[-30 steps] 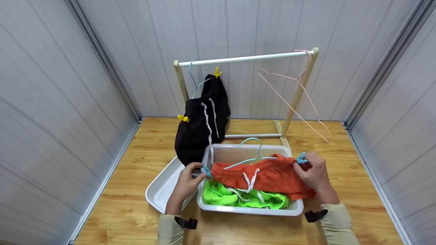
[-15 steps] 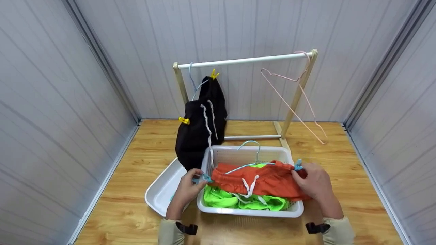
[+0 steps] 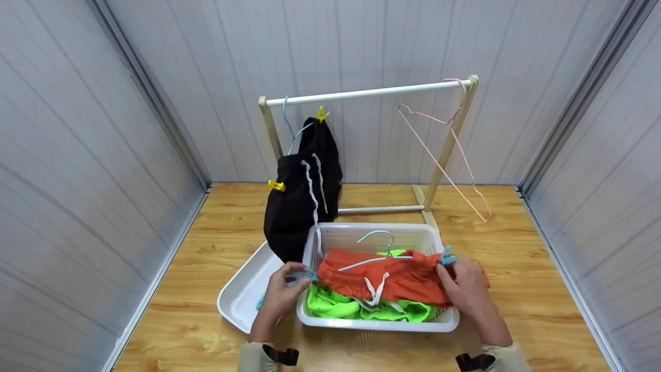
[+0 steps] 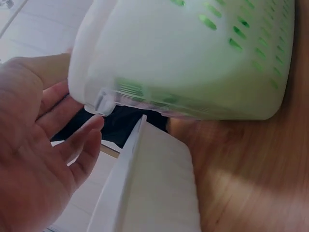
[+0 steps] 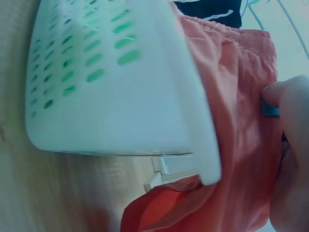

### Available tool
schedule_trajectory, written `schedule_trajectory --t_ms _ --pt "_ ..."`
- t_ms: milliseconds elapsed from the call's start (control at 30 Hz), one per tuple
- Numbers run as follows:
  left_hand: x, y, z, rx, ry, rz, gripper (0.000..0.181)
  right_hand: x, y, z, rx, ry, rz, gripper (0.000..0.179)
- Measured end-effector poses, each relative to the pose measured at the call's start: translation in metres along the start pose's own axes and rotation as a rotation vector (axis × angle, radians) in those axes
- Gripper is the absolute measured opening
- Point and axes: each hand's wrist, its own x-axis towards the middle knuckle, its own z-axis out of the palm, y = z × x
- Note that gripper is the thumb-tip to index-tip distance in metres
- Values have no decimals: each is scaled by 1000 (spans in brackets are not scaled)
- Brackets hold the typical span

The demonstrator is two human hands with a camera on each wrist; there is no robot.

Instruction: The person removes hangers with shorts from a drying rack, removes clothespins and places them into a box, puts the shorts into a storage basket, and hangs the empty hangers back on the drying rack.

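Note:
Orange drawstring shorts (image 3: 413, 279) lie across the basket on a light-blue hanger (image 3: 361, 262), whose hook leans back. At their left waist corner my left hand (image 3: 281, 292) pinches a blue clothespin (image 3: 312, 275); the left wrist view has that hand (image 4: 38, 145) beside the basket wall, the pin hidden. My right hand (image 3: 467, 292) grips the right waist corner at another blue clothespin (image 3: 447, 256). In the right wrist view the right thumb (image 5: 275, 94) presses by this pin, and the orange cloth (image 5: 231, 101) drapes over the basket rim. Bright green clothing (image 3: 335, 304) lies underneath.
The white basket (image 3: 377, 325) stands on the wood floor. A shallow white tray (image 3: 237, 305) is on its left. Behind, a rack (image 3: 361, 95) carries black shorts (image 3: 289, 206) with yellow clothespins (image 3: 276, 185) on a blue hanger, plus a bare pink hanger (image 3: 434, 160).
Both hands and the orange shorts have come down a little toward the basket, the right hand also moving left. The light-blue hanger's hook has sunk and tipped back.

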Motion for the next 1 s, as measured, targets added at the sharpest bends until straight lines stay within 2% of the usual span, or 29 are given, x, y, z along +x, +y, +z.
schedule_trajectory --t_ms 133,300,533,800,1000 --pt "-2 13 -2 -50 5 10 30 -3 -1 7 -5 48 -42 19" --pt "-6 30 -4 -77 14 16 24 -5 -1 11 -21 88 -56 21" --pt "-5 27 -2 -74 64 60 13 -4 0 13 -36 90 -29 21" --pt "-5 28 0 -36 138 108 4 -3 -1 14 -45 100 -38 19" --pt "-4 24 -1 -72 171 220 9 -4 1 14 -51 98 -23 18"
